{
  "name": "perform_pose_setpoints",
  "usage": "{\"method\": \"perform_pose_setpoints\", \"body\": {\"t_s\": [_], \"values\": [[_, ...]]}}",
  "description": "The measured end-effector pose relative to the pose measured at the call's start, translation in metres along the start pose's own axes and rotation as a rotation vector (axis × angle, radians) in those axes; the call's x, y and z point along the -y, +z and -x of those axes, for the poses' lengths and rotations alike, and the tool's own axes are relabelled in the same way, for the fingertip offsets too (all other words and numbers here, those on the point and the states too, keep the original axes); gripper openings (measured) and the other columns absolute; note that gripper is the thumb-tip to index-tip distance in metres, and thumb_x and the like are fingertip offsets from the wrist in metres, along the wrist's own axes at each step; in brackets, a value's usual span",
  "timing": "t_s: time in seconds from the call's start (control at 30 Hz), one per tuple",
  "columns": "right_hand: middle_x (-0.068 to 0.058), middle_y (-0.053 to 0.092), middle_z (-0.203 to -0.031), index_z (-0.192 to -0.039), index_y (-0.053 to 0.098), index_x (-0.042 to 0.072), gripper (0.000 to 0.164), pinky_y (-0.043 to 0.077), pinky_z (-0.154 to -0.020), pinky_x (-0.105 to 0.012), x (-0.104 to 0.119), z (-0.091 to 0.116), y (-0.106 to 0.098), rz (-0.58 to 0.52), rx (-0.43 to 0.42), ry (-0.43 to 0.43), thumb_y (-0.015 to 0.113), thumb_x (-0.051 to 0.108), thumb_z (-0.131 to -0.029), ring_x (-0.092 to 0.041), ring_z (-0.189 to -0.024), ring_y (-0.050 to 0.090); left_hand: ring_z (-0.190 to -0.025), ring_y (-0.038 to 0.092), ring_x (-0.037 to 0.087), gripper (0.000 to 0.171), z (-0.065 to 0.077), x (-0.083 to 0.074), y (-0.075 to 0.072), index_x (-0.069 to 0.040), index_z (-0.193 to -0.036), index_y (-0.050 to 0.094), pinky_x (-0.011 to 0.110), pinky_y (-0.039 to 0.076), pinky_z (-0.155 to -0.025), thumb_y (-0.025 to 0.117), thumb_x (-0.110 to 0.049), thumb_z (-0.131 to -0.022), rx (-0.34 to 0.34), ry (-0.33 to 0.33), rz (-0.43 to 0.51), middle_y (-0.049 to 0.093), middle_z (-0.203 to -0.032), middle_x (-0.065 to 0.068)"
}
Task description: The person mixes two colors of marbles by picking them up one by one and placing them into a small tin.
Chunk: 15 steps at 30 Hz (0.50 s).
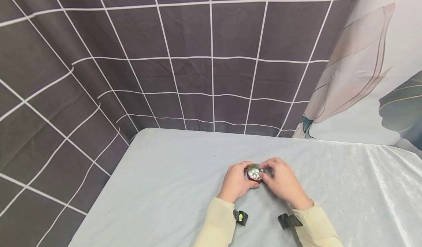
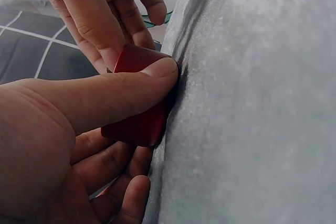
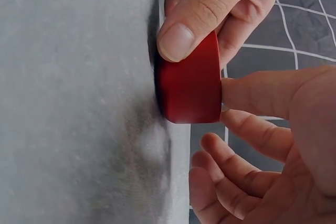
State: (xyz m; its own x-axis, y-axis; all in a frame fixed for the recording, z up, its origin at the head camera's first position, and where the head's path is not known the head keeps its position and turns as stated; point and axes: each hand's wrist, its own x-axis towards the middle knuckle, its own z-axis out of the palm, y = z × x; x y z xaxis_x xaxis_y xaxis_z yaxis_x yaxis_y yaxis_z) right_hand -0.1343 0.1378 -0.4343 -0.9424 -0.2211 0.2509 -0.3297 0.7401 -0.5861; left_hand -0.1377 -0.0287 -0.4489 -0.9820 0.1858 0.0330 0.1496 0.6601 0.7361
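Cylinder, short, red and smooth-sided (image 1: 254,173): between the two hands, base down against the pale grey, cloth-covered surface (image 1: 158,188), well in from the left edge and short of the far edge. Metal or plastic, the views do not tell.

Upper face: turned up toward the head camera, silvery with round shapes and a green tint; too small there to say whether these are contents, a pattern or reflections.

Left hand (image 1: 235,181): grip clamped on the cylinder, thumb laid along the near side, fingers at the far side.

Right hand (image 1: 281,181): thumb and forefinger bent toward each other at the right rim of the upper face, about a small dark shiny piece (image 1: 261,170); the other fingers are loosely bent, apart from the red side. Whether this grip is clamped on the piece or only touches the rim, one cannot tell.

Step in hand: by the pose, fine work at the rim, the left hand steadying and the right fingertips doing the handling.

Next move: seems to call for a firm left hold, the base kept level, and light fingertip control from the right; a slack left hold could let the cylinder turn or tip.
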Motion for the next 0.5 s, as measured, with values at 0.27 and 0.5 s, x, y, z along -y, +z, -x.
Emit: {"method": "perform_pose_setpoints", "body": {"t_s": [0.27,0.5], "values": [[-0.012,0.067,-0.102,-0.092,0.073,0.005,0.014,0.051,-0.087,-0.052,0.0018,0.0007,-0.0012,0.007,0.005,-0.021,0.074,0.000,-0.079,-0.032,-0.097,0.064,-0.103,0.066,0.011,0.054,-0.0003,0.0012,0.0007,-0.014,-0.119,0.072,0.028,0.051,-0.092,0.094,-0.019,-0.070,0.001,0.000,-0.003,0.073,-0.108,-0.003],[-0.011,0.067,-0.100,-0.089,0.073,0.006,0.012,0.051,-0.088,-0.052,0.0013,0.0008,-0.0030,-0.004,0.004,-0.021,0.075,0.000,-0.079,-0.031,-0.098,0.064,-0.102,0.066,0.011,0.054,-0.0010,0.0013,0.0019,-0.015,-0.118,0.072,0.029,0.051,-0.092,0.094,-0.018,-0.069,0.002,-0.008,0.015,0.073,-0.107,-0.003]]}}
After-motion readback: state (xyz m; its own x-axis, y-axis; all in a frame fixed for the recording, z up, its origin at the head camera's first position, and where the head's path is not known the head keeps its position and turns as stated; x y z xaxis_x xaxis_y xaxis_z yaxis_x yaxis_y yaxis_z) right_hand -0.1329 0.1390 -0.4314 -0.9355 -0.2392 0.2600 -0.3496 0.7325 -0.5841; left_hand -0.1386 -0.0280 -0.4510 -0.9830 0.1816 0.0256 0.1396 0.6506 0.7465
